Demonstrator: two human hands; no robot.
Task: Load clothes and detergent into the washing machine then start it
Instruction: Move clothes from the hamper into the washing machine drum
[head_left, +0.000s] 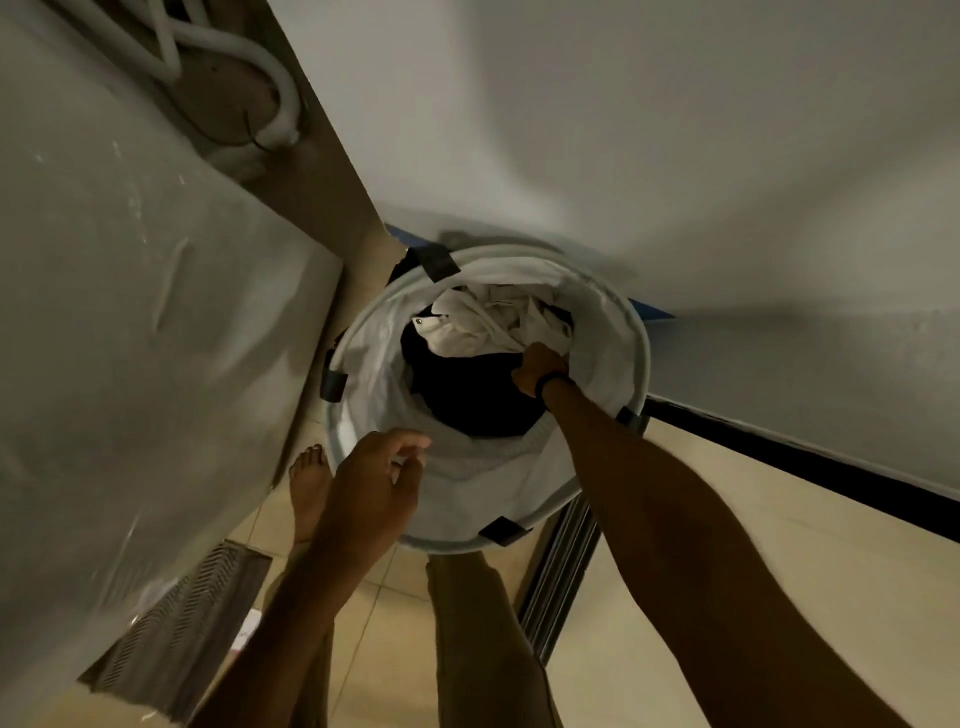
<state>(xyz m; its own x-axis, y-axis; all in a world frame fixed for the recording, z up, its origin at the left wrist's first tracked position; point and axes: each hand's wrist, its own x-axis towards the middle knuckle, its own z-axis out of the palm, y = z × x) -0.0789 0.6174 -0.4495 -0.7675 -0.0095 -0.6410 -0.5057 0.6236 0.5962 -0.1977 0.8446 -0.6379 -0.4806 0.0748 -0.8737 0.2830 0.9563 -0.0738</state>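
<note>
Fingers (521, 375) of right hand (540, 366) clutch dark clothes (467, 395) — inside hamper (631, 358).

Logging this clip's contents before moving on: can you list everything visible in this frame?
laundry basket: one, white with dark tabs, on floor by wall
light clothes: several, white, in basket, far side
dark garment: one, black, in basket, near side
hoses: a few, white, top left
covered surface: one, grey, left side
floor grate: one, grey, lower left
floor tiles: beige, underfoot
wristband: one, black, right wrist
foot: one, bare, left of basket
left hand: empty, loosely curled, over near rim
right hand: inside basket among clothes, grip hidden
</note>
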